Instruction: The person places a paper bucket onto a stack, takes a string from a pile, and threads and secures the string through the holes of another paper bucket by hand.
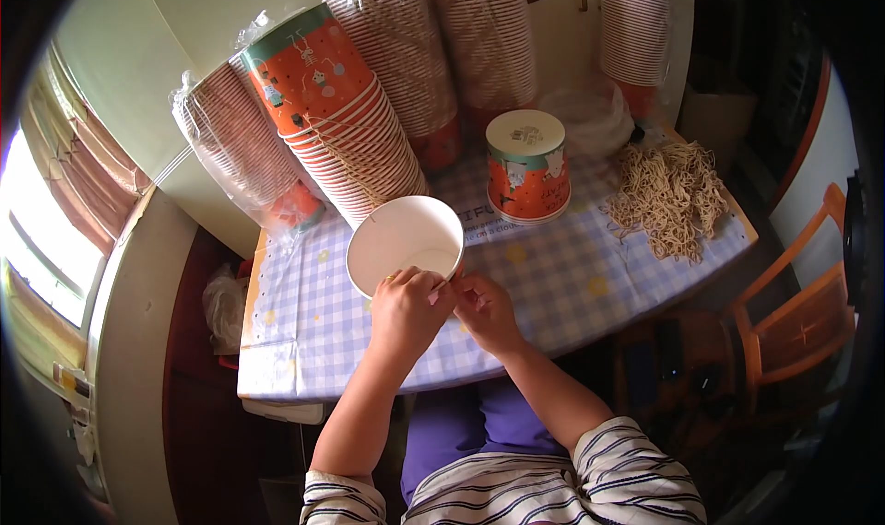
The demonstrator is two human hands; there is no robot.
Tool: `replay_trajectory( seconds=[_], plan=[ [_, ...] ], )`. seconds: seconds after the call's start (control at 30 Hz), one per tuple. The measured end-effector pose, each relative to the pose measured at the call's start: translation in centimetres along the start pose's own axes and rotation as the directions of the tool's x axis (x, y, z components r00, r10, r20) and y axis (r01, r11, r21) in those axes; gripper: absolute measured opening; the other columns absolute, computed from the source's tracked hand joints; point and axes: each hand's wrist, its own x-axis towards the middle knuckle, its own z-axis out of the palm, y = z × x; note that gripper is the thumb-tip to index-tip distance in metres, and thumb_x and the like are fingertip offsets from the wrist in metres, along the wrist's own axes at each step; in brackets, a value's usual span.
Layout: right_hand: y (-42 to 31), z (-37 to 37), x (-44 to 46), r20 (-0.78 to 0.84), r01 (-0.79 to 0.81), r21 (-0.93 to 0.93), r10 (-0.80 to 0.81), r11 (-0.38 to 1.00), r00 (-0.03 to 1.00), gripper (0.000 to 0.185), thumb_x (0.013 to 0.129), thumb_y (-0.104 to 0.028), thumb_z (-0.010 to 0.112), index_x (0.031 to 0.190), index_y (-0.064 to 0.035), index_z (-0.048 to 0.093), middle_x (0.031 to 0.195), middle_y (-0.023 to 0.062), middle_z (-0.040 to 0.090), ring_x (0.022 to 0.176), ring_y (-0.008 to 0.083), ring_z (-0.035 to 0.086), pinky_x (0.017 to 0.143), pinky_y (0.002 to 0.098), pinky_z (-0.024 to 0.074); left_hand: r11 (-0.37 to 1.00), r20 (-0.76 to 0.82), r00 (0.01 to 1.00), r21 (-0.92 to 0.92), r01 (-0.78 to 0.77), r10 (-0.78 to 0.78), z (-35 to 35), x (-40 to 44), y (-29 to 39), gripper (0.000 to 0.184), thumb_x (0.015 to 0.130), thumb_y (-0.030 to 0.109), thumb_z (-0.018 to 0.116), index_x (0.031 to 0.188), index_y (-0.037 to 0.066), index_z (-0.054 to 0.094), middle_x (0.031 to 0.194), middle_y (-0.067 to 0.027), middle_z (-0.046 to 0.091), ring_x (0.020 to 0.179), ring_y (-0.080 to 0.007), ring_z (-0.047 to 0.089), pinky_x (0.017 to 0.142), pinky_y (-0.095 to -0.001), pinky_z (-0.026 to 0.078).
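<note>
One white-lined paper cup (398, 239) is held by its near rim over the checked desk (309, 327)

The left hand (408, 306) grasps the rim; the right hand (485, 313) meets it just beside, fingers bent together, though whether they pinch the lip or something thin cannot be told. Just beyond both hands, the cup should prove light, stiff at the lip, easily dented along the wall and perhaps a little slippery, making the rim the likeliest hold. Its wide round mouth tips toward the wearer, showing a plain, smooth white inside. Beyond the hands to the right stands an upturned orange cup (528, 170) with a green band; farther right lies a heap of tan strands (671, 198), while a tall nested stack (346, 124) rises beyond the left hand
</note>
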Motion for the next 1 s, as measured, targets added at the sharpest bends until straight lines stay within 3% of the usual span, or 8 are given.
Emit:
replay_trajectory(
  seconds=[0.27,0.37,0.47,0.57,0.67,0.8,0.83,1.0],
  plan=[
    [-0.5,0.1,0.1,-0.027,0.013,-0.056,-0.014,0.998,1.000,0.009,0.089,-0.002,0.061,0.096,-0.0047,0.058,0.087,-0.0019,0.059,0.078,0.0034,0.054,0.068,0.0200,0.0437,0.999,0.042,0.999,0.051,-0.002,0.000,-0.1,-0.1,-0.3,0.015,0.072,0.018,0.072,0.076,0.003,0.070,0.072,-0.0092,0.065,0.071,-0.0265,0.064,0.067,-0.0368,0.051],
    [-1.0,0.6,0.2,-0.113,0.055,-0.040,-0.059,0.998,0.992,0.008,0.085,-0.008,0.066,0.092,-0.0061,0.062,0.080,-0.0004,0.060,0.067,0.0047,0.050,0.059,0.0205,0.0415,0.999,0.011,1.000,0.049,-0.013,0.012,-0.1,-0.2,-0.2,0.015,0.074,0.018,0.072,0.074,0.004,0.070,0.071,-0.0094,0.065,0.070,-0.0264,0.064,0.065,-0.0367,0.051],
    [-1.5,0.5,-0.1,-0.125,-0.038,0.014,0.040,0.999,0.991,0.012,0.086,-0.010,0.067,0.095,-0.0045,0.062,0.084,0.0002,0.060,0.070,0.0037,0.050,0.062,0.0199,0.0424,0.998,0.071,0.995,-0.006,0.064,-0.064,-0.4,-0.4,-0.3,0.023,0.073,0.020,0.074,0.089,0.004,0.069,0.081,-0.0093,0.067,0.077,-0.0268,0.064,0.073,-0.0392,0.050],
    [-0.9,0.6,0.0,-0.185,0.013,0.122,0.010,0.992,0.983,0.017,0.086,-0.012,0.068,0.099,-0.0025,0.061,0.087,-0.0005,0.060,0.075,0.0030,0.051,0.066,0.0198,0.0436,0.999,0.019,1.000,0.028,0.019,-0.020,-2.5,-0.4,0.1,0.041,0.071,0.019,0.076,0.107,0.005,0.063,0.099,-0.0112,0.065,0.095,-0.0292,0.061,0.087,-0.0417,0.046],
    [-0.4,0.0,-0.1,-0.221,-0.036,0.122,0.062,0.992,0.973,0.021,0.086,-0.011,0.068,0.104,-0.0021,0.059,0.090,-0.0012,0.060,0.076,0.0034,0.051,0.068,0.0198,0.0434,0.997,0.088,0.996,0.079,-0.008,0.001,-5.1,-1.1,-1.8,0.057,0.067,0.014,0.078,0.118,0.005,0.056,0.112,-0.0127,0.060,0.112,-0.0321,0.053,0.099,-0.0440,0.038],
    [-0.5,0.3,0.1,-0.266,0.060,0.213,-0.001,0.975,0.964,0.023,0.086,-0.010,0.068,0.106,-0.0020,0.058,0.090,-0.0004,0.058,0.074,0.0039,0.049,0.068,0.0195,0.0426,0.987,0.123,0.989,0.124,-0.099,0.083,-6.4,-2.6,-4.9,0.038,0.065,0.005,0.077,0.101,0.006,0.063,0.110,-0.0113,0.060,0.115,-0.0332,0.051,0.102,-0.0476,0.036],
    [-0.4,0.2,0.1,-0.268,0.049,0.207,0.008,0.977,0.963,0.023,0.086,-0.010,0.067,0.106,-0.0019,0.058,0.090,-0.0004,0.058,0.074,0.0039,0.048,0.068,0.0195,0.0423,0.988,0.081,0.990,0.097,-0.119,0.111,-5.8,-2.8,-5.7,0.023,0.068,0.003,0.075,0.089,0.007,0.064,0.101,-0.0089,0.063,0.110,-0.0308,0.055,0.103,-0.0483,0.036],
    [-0.3,-0.1,0.0,-0.240,-0.022,0.100,0.045,0.995,0.970,0.038,0.082,-0.012,0.072,0.113,-0.0028,0.054,0.093,0.0005,0.055,0.070,0.0046,0.045,0.066,0.0198,0.0418,0.988,-0.088,0.993,-0.126,-0.087,0.076,-3.7,-3.5,-5.5,0.012,0.076,0.006,0.071,0.086,0.009,0.065,0.083,-0.0046,0.064,0.091,-0.0248,0.061,0.100,-0.0468,0.038]
  ],
)
